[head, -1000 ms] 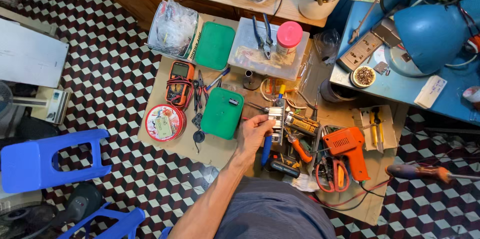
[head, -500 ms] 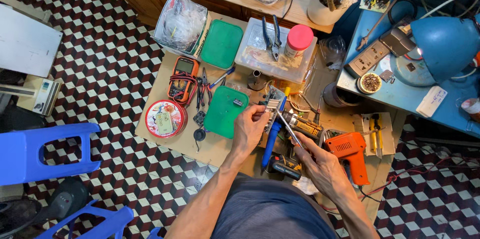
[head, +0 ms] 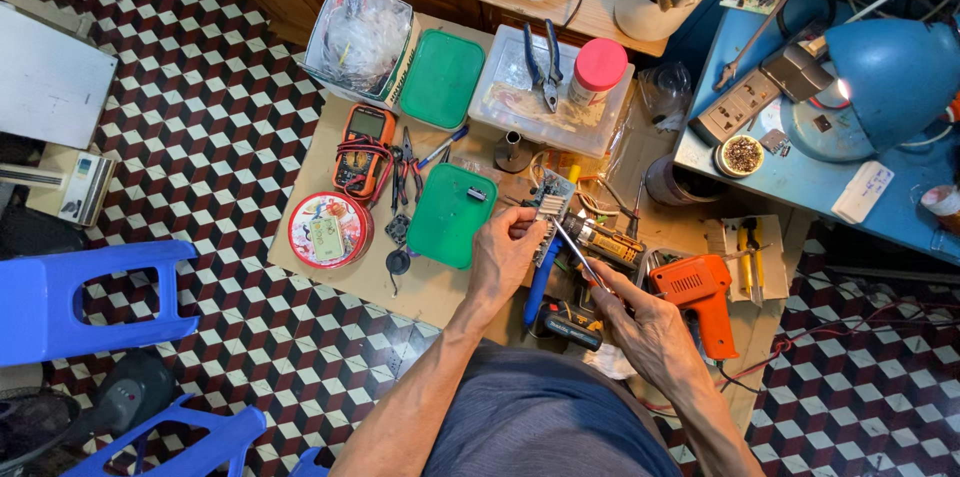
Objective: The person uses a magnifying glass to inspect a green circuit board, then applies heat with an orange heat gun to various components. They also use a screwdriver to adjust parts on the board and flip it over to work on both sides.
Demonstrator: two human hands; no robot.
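Surface: low wooden board (head: 420,292) on checkered tile floor (head: 230,127), cluttered with tools.
Room: blue stool (head: 80,297) at 9 o'clock, blue lamp (head: 895,72) at 2 o'clock.
Left hand (head: 505,252): clamped on small circuit board (head: 550,199) (board centre).
Right hand (head: 650,332): closed around thin metal tool (head: 578,252), tip at circuit board.
Change: right hand sits slightly lower than half a second ago.

Left hand (head: 505,255) steadies circuit board (head: 549,199); right hand (head: 645,327) holds tweezers (head: 578,253).

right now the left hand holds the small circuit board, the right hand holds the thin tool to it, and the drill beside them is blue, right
Not quite: the head view shows the drill is orange. The left hand does hold the small circuit board, and the right hand the thin tool.
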